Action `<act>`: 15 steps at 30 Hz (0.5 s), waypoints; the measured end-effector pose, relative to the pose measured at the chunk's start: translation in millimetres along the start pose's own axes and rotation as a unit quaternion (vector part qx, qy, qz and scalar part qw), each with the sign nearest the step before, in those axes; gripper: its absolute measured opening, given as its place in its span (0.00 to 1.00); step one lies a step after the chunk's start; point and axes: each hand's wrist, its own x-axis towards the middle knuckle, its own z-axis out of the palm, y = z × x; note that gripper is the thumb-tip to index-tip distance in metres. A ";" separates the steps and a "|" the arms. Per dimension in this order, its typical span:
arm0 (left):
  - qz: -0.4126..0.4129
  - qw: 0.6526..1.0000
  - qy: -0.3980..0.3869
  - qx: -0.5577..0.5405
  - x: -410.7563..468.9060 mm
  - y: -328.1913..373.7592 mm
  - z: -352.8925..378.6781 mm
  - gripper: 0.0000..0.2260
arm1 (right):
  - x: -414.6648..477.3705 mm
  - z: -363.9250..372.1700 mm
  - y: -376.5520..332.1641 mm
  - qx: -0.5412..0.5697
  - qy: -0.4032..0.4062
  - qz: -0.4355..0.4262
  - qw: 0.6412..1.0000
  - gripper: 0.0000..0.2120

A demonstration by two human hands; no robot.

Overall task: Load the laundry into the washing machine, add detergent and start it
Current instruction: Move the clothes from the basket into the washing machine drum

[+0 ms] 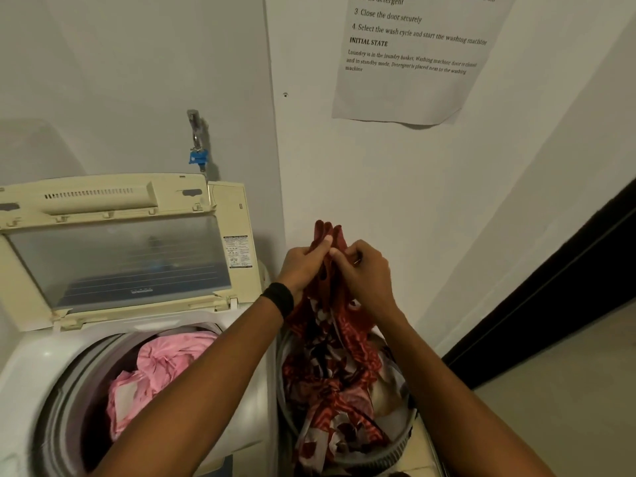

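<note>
Your left grip [304,266] and right grip [368,270] both pinch the bunched top edge of a red patterned cloth [330,356], fingers curled round it. The two hands nearly touch, raised just right of the washing machine [31,373]. The cloth hangs from them down into the basket [382,456], which stands just beside the washing machine on its right and holds more laundry. A black band [278,299] sits on your left wrist, and that forearm crosses the washing machine's right edge. The lid [120,259] stands open, tilted back toward the wall, and pink clothes [161,366] lie in the drum. Behind the washing machine a tap [196,132] with a blue fitting sits on the wall. Up and right of the washing machine hangs a printed sheet [413,80].
</note>
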 end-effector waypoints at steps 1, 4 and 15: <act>-0.014 1.000 0.001 -0.009 0.4 0.4 -0.8 0.26 | -1.6 2.8 3.6 0.019 -0.029 -0.017 0.999 0.09; -0.066 0.996 -0.039 -0.034 1.9 -0.4 -13.6 0.31 | -4.3 1.4 18.0 0.037 -0.108 -0.086 0.990 0.09; -0.033 0.999 -0.012 -0.004 9.0 6.2 -28.1 0.18 | -22.7 -5.9 41.6 -0.039 -0.243 -0.085 0.966 0.24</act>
